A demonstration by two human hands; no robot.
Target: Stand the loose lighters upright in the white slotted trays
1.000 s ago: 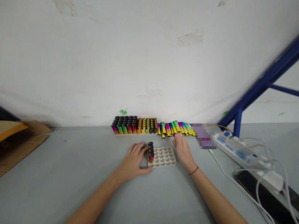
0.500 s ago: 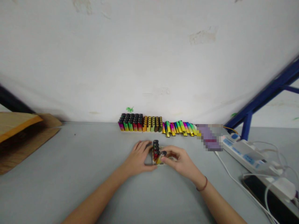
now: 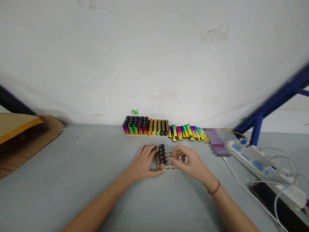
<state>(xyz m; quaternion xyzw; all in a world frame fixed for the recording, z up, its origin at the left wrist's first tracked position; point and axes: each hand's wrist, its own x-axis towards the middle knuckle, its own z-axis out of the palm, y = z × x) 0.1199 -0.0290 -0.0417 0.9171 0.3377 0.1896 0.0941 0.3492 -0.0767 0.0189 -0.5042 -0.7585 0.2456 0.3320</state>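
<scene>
A cream tray [image 3: 174, 167] with round pockets lies on the grey table. Several lighters [image 3: 162, 155] with black tops stand in its left column. My left hand [image 3: 143, 162] grips the tray's left side, fingers along the far edge and thumb at the near corner. My right hand [image 3: 190, 162] hovers over the tray's right half, blurred by motion, its fingers curled round a small reddish piece that looks like a lighter [image 3: 183, 158].
Along the wall stand packed lighters [image 3: 145, 126] in trays, with loose rainbow lighters [image 3: 187, 132] lying to their right. A white power strip [image 3: 256, 159] with cables and a dark phone [image 3: 277, 206] are at right, cardboard [image 3: 21, 135] at left, and a blue frame [image 3: 256, 127] behind.
My right hand came back from the loose row by the wall and set a lighter into the tray's left column. It has since shifted right over the tray. My left hand stayed put.
</scene>
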